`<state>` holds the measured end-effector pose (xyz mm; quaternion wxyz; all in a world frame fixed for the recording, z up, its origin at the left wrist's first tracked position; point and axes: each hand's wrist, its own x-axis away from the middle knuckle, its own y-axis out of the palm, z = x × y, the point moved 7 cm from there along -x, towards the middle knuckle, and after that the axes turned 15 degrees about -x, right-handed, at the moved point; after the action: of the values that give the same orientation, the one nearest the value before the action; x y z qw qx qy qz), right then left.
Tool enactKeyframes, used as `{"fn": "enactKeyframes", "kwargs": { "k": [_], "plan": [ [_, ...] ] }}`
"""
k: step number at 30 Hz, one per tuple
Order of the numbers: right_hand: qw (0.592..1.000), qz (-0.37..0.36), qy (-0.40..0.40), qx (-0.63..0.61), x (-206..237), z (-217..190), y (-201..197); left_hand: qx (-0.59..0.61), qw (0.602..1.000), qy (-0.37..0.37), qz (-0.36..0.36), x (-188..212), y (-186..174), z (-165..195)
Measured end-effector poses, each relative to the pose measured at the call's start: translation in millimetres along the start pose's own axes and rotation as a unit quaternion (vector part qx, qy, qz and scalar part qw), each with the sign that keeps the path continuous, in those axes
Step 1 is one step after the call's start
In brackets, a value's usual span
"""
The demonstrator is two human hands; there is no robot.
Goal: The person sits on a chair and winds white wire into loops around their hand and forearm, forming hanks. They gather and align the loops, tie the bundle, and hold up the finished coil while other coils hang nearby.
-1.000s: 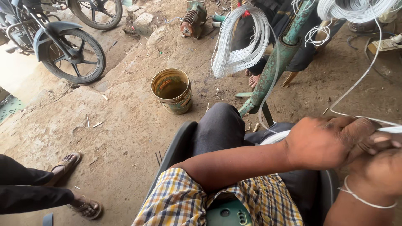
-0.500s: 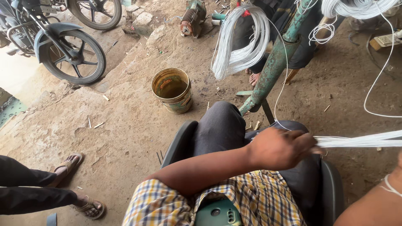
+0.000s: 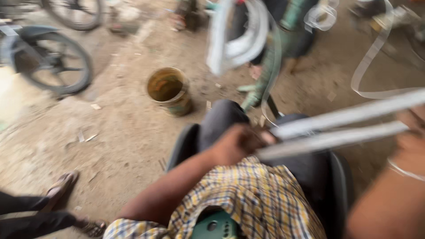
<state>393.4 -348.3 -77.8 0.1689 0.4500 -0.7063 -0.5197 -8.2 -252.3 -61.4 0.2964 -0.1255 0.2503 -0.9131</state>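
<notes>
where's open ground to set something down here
Bare dirt lies between the bucket, the wheel and the sandalled foot. It is crowded on the lap, where the left hand and right hand hold white strips, and by the coils.

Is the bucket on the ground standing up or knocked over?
Standing up. The bucket sits upright on the dirt ground, its round open top facing up.

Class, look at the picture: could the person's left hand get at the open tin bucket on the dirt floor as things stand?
Probably not at once: the left hand is closed on the white strips, and the bucket stands apart beyond the knee, though bare floor lies around it.
</notes>
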Motion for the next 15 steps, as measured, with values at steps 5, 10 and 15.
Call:
{"fn": "enactKeyframes", "kwargs": {
  "k": [5, 10, 15],
  "plan": [
    [0.977, 0.039, -0.157, 0.138, 29.4, 15.7, 58.3, 0.070, 0.996, -0.029, 0.049, 5.6, -28.4, -6.3],
    [0.967, 0.013, -0.177, 0.184, 38.6, 40.8, 123.3, -0.073, 0.986, 0.031, 0.147, 17.3, -36.0, 20.1],
    [0.966, 0.005, -0.175, 0.192, 41.6, 57.4, 143.7, -0.165, 0.877, 0.365, 0.265, 42.6, -7.2, 72.3]
  ]
}}
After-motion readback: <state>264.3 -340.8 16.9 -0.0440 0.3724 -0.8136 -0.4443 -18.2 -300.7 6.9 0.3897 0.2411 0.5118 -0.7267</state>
